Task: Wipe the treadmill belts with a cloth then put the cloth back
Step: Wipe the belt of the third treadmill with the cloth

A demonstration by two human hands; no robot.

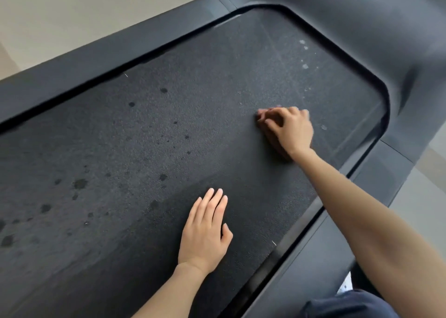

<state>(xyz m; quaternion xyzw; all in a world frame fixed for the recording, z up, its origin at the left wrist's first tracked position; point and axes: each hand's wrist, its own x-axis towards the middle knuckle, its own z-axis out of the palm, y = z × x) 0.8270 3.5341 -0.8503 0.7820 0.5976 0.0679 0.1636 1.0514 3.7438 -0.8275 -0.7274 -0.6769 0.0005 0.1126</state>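
The black treadmill belt (169, 136) fills most of the view, running from lower left to upper right, with dark wet spots on its left part. My right hand (290, 129) presses down on the belt toward its far right end, fingers curled over a dark cloth (272, 140) that shows only at the hand's left and lower edge. My left hand (205, 230) lies flat on the belt nearer to me, fingers straight and together, holding nothing.
Dark side rails (96, 61) frame the belt on the far side and on the near right side (313, 269). The grey motor cover (386, 40) curves around the belt's far end. Pale floor (48, 15) lies beyond the far rail. Small white specks mark the belt near the cover.
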